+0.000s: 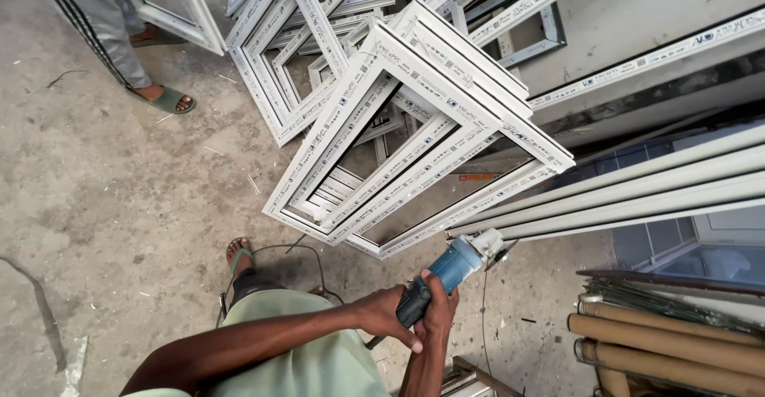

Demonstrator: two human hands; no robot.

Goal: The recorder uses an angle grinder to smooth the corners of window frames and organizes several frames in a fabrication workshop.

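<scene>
I hold a blue angle grinder (456,266) with both hands. My left hand (384,315) wraps the dark rear grip, and my right hand (437,305) clasps the body just beside it. The grinder's head (488,246) points up and right, at the near ends of several long white plastic profiles (621,198) lying on a bench. A stack of white window frames (422,142) leans upright just left of the grinder head.
More white frames (295,46) lean against each other at the top. Another person's legs in sandals (159,94) stand at the upper left, with a frame held beside them. Cardboard tubes (669,349) lie at the lower right. A cable (303,254) trails over the concrete floor.
</scene>
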